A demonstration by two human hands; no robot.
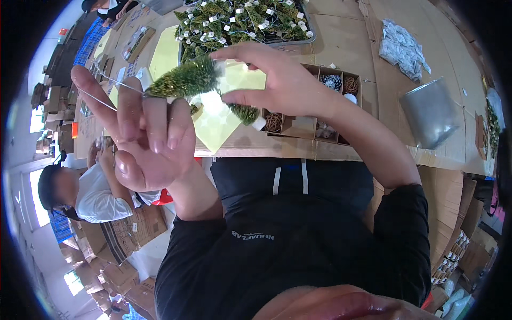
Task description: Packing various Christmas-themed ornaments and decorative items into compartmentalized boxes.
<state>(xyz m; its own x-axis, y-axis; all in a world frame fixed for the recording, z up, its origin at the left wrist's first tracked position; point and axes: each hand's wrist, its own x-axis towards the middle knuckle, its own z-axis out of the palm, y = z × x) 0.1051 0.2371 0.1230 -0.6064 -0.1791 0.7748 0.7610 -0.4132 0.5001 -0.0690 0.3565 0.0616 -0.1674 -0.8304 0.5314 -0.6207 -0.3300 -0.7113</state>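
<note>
My left hand (pixel 154 133) is raised at the left, palm toward me. Its fingers are bent against the tip of a small green bottle-brush tree (pixel 186 80). A thin white string (pixel 106 80) stretches across the raised fingers from the tree's tip. My right hand (pixel 282 80) reaches in from the right to the tree's pale base end, which is blurred. Its forefinger is by the top of that end, and the thumb is apart below it. Under my right thumb, another small tree with a white base (pixel 245 113) lies on the yellow sheet (pixel 216 130).
A tray (pixel 311 36) heaped with small white-based trees stands behind my hands. A divided cardboard box (pixel 298 127) of ornaments sits beneath my right forearm. Crumpled silvery plastic (pixel 402 50) and a clear plastic container (pixel 431 113) lie at right. A seated person (pixel 104 194) works at left.
</note>
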